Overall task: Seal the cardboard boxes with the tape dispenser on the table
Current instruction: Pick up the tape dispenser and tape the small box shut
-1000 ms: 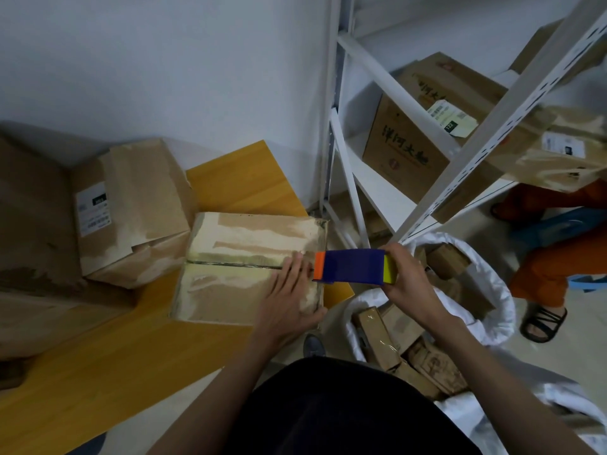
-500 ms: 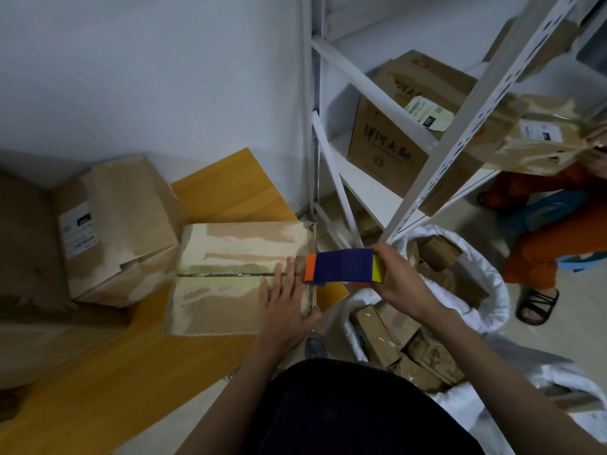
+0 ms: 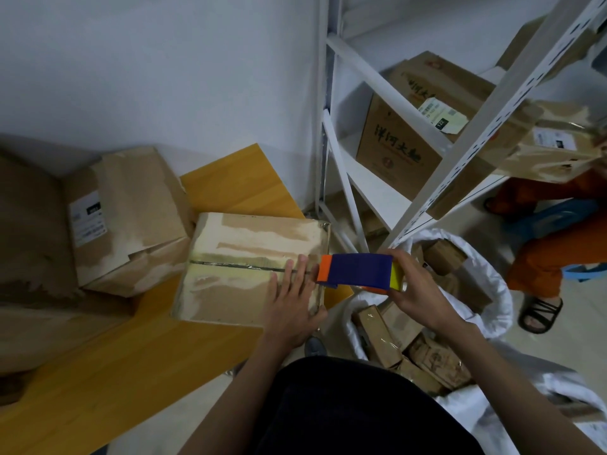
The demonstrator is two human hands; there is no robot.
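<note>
Head view: over 1 second the tape dispenser has barely shifted, so taping at the cardboard box on the tabletop's right edge looks paused. Right hand grips it; left hand presses flat, fingers straight. Second box (touching) crowds the left.

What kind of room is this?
Probably a storeroom or packing room: cardboard boxes sit on a white metal shelf rack, a white sack holds small parcels, and a tape dispenser is being used.
</note>
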